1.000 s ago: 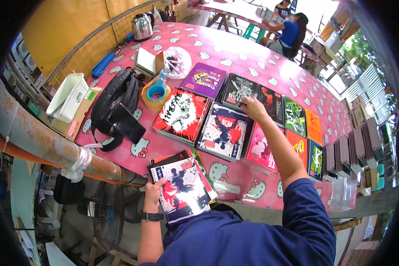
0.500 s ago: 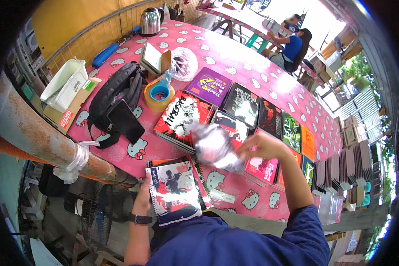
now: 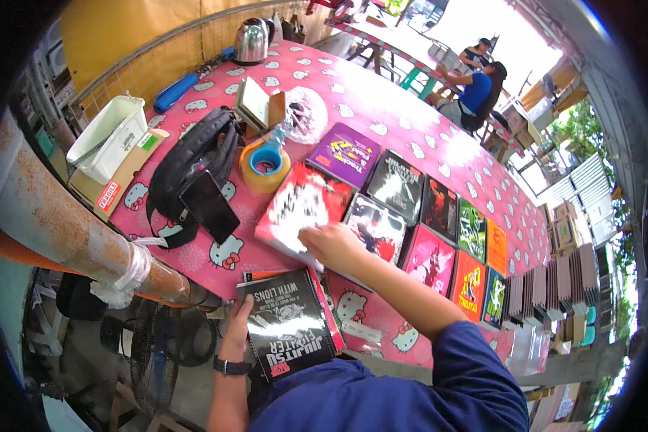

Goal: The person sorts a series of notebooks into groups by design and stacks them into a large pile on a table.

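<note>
My left hand (image 3: 239, 322), wearing a dark wristband, grips the left edge of a small stack of spiral notebooks at the table's near edge. On top lies a black notebook (image 3: 292, 325) with pale lettering; red and orange covers peek out beneath. My right hand (image 3: 333, 245) reaches across to the left, its fingers closed at the lower right corner of a red-and-white notebook (image 3: 302, 205). That notebook's cover is smeared by motion, and its pile lies under it. Just right of my hand is a notebook (image 3: 376, 229) with a white, black and red cover.
Rows of notebook piles, including a purple notebook (image 3: 344, 155), cover the pink table (image 3: 403, 337). At left are a tape roll (image 3: 265, 164), a black bag (image 3: 194, 162), a phone (image 3: 210, 207) and a white bin (image 3: 108, 137). A kettle (image 3: 252, 42) stands behind. Two people sit farther off.
The black notebook now tops the stack in my left hand, over the white-and-red one. My right hand has moved left from the middle piles to the red-and-white notebook.
</note>
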A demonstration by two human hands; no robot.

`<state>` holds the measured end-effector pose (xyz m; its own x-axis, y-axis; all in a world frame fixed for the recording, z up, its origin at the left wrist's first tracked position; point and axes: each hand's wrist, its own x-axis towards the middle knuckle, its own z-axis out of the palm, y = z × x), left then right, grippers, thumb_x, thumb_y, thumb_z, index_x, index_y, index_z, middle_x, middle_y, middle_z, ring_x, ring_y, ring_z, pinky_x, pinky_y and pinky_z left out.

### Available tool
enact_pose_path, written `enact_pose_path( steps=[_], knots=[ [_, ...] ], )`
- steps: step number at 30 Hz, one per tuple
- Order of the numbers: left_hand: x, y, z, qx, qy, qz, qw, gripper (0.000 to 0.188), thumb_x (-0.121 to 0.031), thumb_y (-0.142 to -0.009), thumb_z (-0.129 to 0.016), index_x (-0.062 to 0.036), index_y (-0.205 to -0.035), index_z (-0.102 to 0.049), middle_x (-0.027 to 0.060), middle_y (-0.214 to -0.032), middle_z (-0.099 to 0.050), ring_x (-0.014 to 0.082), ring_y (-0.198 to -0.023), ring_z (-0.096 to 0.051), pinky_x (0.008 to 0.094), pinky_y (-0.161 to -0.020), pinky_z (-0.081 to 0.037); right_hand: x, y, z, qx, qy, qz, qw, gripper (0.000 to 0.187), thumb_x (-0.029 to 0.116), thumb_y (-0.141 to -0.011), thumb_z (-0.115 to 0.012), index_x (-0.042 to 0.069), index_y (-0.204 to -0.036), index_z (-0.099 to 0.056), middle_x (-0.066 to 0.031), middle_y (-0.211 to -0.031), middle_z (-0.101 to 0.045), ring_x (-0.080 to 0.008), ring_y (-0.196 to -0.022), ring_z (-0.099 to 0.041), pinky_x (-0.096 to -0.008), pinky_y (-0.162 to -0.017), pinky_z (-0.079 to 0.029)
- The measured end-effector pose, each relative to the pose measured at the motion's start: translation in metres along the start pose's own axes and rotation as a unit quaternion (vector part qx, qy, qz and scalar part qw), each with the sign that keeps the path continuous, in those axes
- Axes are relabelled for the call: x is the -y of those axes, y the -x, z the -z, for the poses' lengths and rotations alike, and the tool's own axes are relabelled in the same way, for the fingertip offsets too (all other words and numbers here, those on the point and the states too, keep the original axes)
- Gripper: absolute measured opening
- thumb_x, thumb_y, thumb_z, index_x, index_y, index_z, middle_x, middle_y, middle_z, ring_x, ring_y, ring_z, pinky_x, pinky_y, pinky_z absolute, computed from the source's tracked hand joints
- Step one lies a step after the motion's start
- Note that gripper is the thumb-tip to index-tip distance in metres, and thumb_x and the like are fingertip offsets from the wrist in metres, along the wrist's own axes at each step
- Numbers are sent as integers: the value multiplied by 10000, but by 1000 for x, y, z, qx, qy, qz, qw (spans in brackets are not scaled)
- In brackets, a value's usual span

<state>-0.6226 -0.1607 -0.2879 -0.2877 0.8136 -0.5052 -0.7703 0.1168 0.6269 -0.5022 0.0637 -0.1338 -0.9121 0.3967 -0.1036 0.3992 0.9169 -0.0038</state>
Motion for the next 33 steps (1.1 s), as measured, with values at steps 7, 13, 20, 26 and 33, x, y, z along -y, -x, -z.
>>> enact_pose_path(
  steps=[7,13,20,26,33],
  knots=[
    [-25,3,-17,114,44,17,992,688,-581,-875,-333,-38,-1294,-373,78,-1238,-490,192,-1089,-497,340,-914,-406,-133,-43,-28,-164,-194,-340,905,388,355,-811,-611,-5,-956,-593,-156,-926,-639,-264,-831,-620,-344,-729,-496],
    [-27,1,-16,45,-18,6,999,745,-652,-838,-315,-52,-1266,-422,67,-1177,-539,184,-1006,-548,334,-883,-423,-175,-80,-57,-101,-185,-553,806,885,570,-619,-706,-16,-1183,-357,-215,-1120,-552,-323,-1052,-541,-371,-867,-447],
    [-14,-11,11,106,11,108,988,364,-279,-854,-494,-40,-1128,-518,42,-1024,-592,154,-878,-564,289,-780,-448,-208,-33,-62,-269,-707,-327,567,237,171,-775,-637,28,-950,-564,-100,-735,-592,-114,-550,-551,-278,-368,-424],
    [-21,-8,-15,22,-5,49,999,462,-382,-804,-626,-45,-1109,-538,38,-1015,-596,116,-876,-550,275,-776,-435,-36,114,-58,-179,-698,-301,624,367,198,-824,-585,-10,-1085,-431,-126,-839,-597,-202,-709,-596,-316,-628,-486],
    [-26,-5,-50,39,-182,-13,982,376,-120,-703,-734,-1,-1016,-561,50,-902,-623,129,-782,-590,287,-723,-485,34,146,-129,-110,-649,-280,699,528,211,-801,-639,-24,-1192,-374,-134,-1090,-544,-206,-999,-527,-322,-880,-404]
  ],
)
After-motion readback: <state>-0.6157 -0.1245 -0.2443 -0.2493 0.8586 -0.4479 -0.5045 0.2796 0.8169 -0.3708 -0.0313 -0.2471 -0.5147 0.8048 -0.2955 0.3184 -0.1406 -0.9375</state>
